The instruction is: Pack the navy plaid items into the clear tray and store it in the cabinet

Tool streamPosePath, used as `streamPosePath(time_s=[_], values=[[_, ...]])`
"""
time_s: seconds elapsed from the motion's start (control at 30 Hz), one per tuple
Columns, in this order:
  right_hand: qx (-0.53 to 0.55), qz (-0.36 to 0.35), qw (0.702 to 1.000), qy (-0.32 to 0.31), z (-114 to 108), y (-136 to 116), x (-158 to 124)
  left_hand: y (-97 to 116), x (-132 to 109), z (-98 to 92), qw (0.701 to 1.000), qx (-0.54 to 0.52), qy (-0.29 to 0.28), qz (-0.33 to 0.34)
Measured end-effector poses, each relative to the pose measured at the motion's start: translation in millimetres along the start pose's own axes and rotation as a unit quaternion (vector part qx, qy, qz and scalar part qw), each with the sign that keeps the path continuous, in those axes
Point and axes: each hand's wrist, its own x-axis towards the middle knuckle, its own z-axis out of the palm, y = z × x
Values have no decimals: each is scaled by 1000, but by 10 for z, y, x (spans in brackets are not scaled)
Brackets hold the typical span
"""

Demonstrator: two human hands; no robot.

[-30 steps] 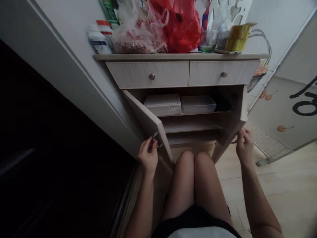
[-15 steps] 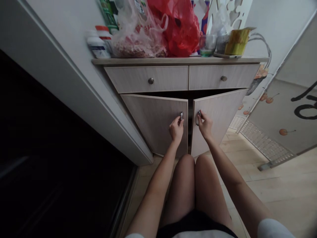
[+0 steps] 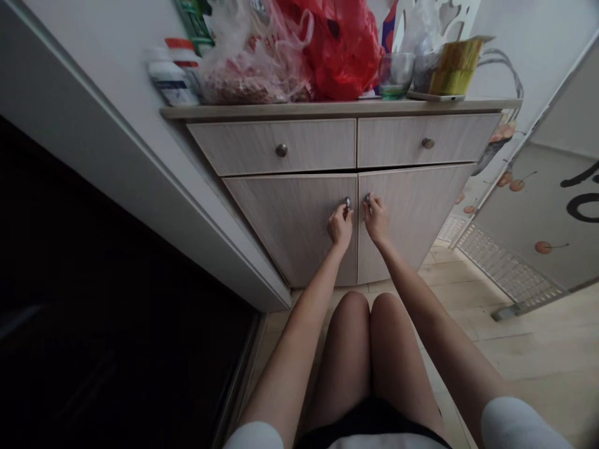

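In front of my knees stands a pale wood-grain cabinet with a left door (image 3: pixel 290 218) and a right door (image 3: pixel 416 218). My left hand (image 3: pixel 341 226) is closed, its fingers pinching the metal handle (image 3: pixel 347 202) of the left door. On the other side of the seam, my right hand (image 3: pixel 376 219) grips the right door's handle (image 3: pixel 367 198), which the fingers partly cover. The left door looks flush with the front. A thin dark gap runs along the top edge of the right door.
Above the doors are two drawers with round knobs (image 3: pixel 281 150). On the cabinet top (image 3: pixel 262 111) stand white bottles (image 3: pixel 171 81), a clear plastic bag (image 3: pixel 253 75), a red bag (image 3: pixel 344 56), a glass (image 3: pixel 395 75) and a yellow packet (image 3: pixel 453 67). A cherry-patterned panel (image 3: pixel 528 206) stands at right.
Both doors have swung inward, from ajar to almost fully closed, and the dark opening between them is gone. My hands moved forward and nearer each other, still on the handles.
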Motion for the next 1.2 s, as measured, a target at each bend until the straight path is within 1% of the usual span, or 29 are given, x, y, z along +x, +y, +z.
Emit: streamPosePath(time_s=[0.2,0.3,0.6,0.9,1.03,1.2], values=[[-21,-12,1000,13,81,27,80,-24,101,64,1000,1,-3,3],[-30,-15,999,4,103,31,117,-28,146,87,1000,5,-7,0],[-55,1,998,0,193,53,199,-46,240,140,1000,1,-18,-8],[-30,5,1000,2,204,46,195,-94,283,201,1000,-14,4,8],[-31,2,1000,-1,191,36,198,-116,317,187,1000,-6,-9,12],[-48,6,999,-22,185,39,188,-173,385,164,998,-14,-52,23]])
